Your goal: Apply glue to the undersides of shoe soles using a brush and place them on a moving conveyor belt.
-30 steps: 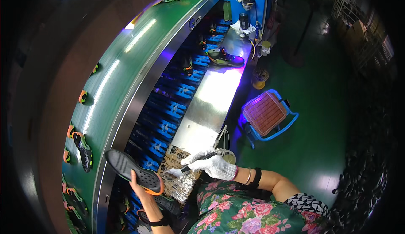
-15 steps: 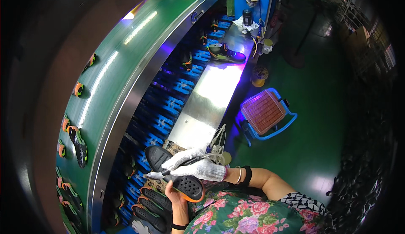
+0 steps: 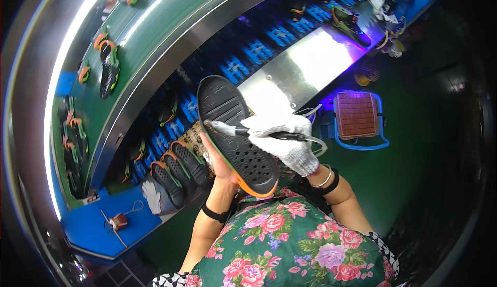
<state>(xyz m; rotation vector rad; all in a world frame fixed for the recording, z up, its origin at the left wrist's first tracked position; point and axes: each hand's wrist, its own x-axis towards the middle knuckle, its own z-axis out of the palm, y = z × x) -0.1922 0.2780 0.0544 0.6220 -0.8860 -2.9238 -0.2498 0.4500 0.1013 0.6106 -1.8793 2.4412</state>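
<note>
A black shoe sole (image 3: 223,99) with an orange and green rim lies tilted in front of me, its hollow, perforated inner side facing up. My bare left hand (image 3: 220,163) grips it by the left edge, thumb along the rim. In a white knit glove, my right hand (image 3: 283,139) is closed around a brush (image 3: 223,128) with a dark handle and a whitish head; a clear tube trails from the handle. The brush head is at the sole's left inner edge, near my left thumb. Three similar soles (image 3: 167,184) rest side by side to the left.
A green conveyor belt (image 3: 160,28) carrying shoe parts curves along the left. Beyond the sole is a metal shelf (image 3: 310,61), with a dark shoe (image 3: 351,26) at its far end. A blue-framed stool (image 3: 357,115) stands right. A white glove (image 3: 151,196) lies beside a blue tabletop (image 3: 98,217).
The view has swung left, bringing the blue tabletop into sight. The sole is more upright and its inside shows more fully. The brush remains at the sole's left edge.
</note>
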